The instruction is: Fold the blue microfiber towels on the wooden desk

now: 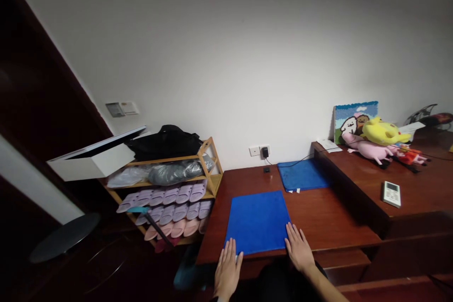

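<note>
A flat blue cloth mat lies spread on the reddish-brown desk, near its front edge. My left hand rests at the mat's near left corner, fingers stretched out; a small white tag shows beside the thumb. At the near right corner lies my right hand, its fingers flat and slightly apart, touching the mat's edge. Neither hand holds anything. Behind, against the wall, sits a second blue mat with white tags on its front edge.
Left of the desk stands a wooden rack with slippers, a black bag and a white box. On the raised right part are plush toys and a white calculator-like device. A plugged-in charger trails a cable.
</note>
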The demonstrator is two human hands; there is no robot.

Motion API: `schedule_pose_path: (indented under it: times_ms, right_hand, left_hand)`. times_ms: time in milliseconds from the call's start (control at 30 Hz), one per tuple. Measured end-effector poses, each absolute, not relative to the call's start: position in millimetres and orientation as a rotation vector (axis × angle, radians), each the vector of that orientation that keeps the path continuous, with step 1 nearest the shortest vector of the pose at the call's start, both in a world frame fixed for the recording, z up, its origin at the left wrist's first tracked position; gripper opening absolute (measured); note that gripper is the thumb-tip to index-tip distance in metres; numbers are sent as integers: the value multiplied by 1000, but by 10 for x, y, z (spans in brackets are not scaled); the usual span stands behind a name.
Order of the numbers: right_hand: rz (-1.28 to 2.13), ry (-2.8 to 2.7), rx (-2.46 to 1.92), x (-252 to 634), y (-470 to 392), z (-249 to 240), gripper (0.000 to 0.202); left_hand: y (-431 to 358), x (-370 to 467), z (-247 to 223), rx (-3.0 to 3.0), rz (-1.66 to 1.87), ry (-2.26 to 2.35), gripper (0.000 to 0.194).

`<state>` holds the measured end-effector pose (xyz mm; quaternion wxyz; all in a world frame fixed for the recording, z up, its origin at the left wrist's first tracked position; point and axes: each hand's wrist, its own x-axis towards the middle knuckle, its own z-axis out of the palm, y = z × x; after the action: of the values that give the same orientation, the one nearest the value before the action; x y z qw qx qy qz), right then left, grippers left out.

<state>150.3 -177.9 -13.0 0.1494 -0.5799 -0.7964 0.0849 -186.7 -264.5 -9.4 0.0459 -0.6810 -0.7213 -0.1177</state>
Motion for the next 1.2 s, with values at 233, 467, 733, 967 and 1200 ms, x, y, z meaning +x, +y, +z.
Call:
schedule_pose_path:
  times_ms: [233,467,733,967,1200]
  right_hand:
    - [288,-2303,-1707,1492,-1791,-78,63]
    - [384,-2257,-1789,1476,-1840,32,65]
    - [398,-2255,-1833,1336,-1511,410,67]
    - [363,-2303,-1823,1245,-1208,47,64]
    - [331,-2296,-1792,1275,-1197,-100,64]
  left_hand:
    - [-2679,-1888,-126,-2007,-420,-2236,65]
    - [-2805,-2125,-133,-1953,-427,-2276,67]
    - [-2159,-1278,454,-2303,-517,-2051,60]
    - [-1420,-128,329,-2603,-433,-2035,64]
    - [-1385,-300,88,-2544,-411,-2092,67]
